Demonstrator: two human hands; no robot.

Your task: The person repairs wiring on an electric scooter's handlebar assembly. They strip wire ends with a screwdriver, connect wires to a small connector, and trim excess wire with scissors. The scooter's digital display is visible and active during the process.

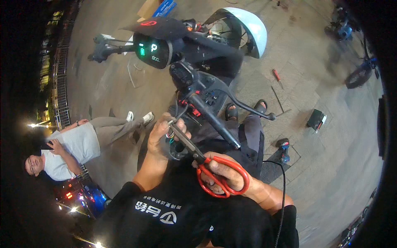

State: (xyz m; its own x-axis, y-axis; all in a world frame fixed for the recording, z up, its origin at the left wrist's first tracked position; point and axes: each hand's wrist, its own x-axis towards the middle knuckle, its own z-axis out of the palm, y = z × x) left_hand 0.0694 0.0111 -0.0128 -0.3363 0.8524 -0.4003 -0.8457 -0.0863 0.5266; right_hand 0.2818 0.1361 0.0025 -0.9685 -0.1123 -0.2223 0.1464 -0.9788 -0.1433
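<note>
My right hand grips a pair of scissors by the red handle loops. The blades point up and to the left, and their tips reach my left hand. My left fingers are closed around a thin dark cable that runs down from the handlebar. Thin coloured wires show just below those fingers. A black handlebar grip with a brake lever lies just above my hands. Where exactly the blades meet the cable is hidden by my fingers.
Ahead stands a scooter with its display lit and a pale blue panel at its front. On the paving at right lie a red-handled screwdriver, a dark box and a cordless drill. A person stands at left.
</note>
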